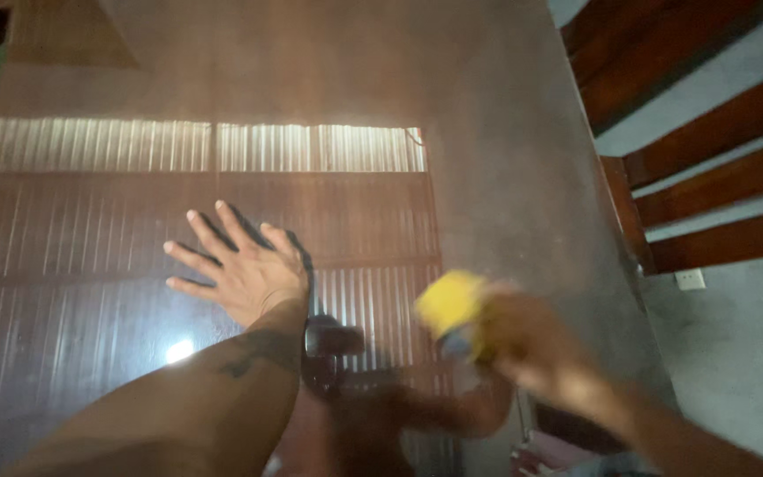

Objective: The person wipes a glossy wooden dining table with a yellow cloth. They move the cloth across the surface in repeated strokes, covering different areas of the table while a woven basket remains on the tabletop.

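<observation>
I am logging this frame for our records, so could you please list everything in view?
table: one, dark brown and glossy, fills most of the view
sponge: one, yellow, blurred, in the right hand over the table
chair: one, reddish-brown wood, upper right beside the table
floor: grey, right side
wall socket: one, white, right, below the chair
left hand: flat on the table, fingers spread
right hand: blurred, holding the sponge

No packages, labels, signs or screens show, as far as the blur allows.
</observation>
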